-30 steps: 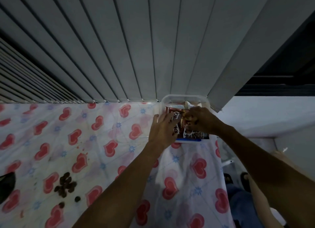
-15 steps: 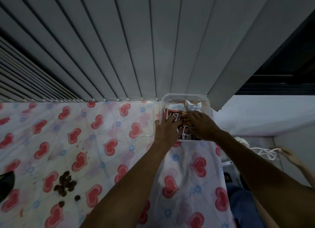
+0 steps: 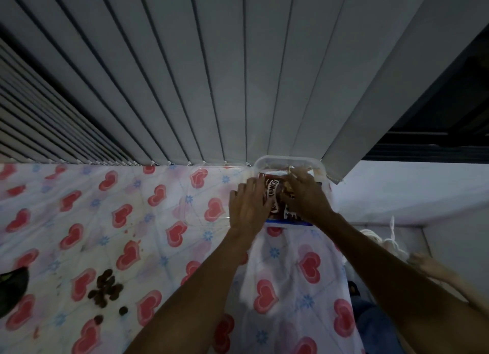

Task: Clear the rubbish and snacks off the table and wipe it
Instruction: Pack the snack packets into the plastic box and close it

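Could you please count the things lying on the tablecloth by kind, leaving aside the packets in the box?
Clear box: 1
Clear lid: 1
Pile of brown bits: 1
Dark thing at left edge: 1
Total: 4

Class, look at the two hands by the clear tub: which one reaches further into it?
The right hand: its fingers lie over the packets near the tub's far rim; the left hand is at the tub's left side, touching the red packet.
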Action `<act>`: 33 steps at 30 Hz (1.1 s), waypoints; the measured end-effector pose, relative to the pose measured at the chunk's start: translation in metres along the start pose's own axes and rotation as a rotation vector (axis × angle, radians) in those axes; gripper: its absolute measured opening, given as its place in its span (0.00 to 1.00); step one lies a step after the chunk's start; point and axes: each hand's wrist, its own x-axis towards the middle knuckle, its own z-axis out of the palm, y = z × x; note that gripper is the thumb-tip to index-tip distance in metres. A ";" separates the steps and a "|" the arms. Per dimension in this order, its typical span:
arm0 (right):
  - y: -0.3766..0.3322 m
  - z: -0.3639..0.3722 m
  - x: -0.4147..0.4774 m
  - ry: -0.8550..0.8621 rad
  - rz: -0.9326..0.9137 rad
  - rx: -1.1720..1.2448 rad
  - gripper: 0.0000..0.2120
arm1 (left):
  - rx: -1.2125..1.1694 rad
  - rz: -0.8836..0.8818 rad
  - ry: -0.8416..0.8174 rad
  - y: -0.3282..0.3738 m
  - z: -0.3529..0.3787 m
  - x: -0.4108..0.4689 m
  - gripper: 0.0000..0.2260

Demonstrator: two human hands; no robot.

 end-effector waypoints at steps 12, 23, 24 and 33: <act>-0.147 0.127 -0.069 -0.260 0.142 -0.111 0.28 | 0.324 -0.195 -0.358 -0.175 -0.015 -0.043 0.17; -0.158 0.135 -0.080 -0.087 0.120 -0.251 0.17 | -0.234 0.008 -0.315 -0.242 -0.022 -0.067 0.09; -0.162 0.132 -0.084 -0.056 0.115 -0.222 0.16 | -0.294 -0.052 -0.273 -0.248 -0.029 -0.067 0.08; -0.205 0.047 -0.073 0.290 0.116 0.296 0.14 | -0.450 0.149 -0.080 -0.272 -0.104 -0.038 0.07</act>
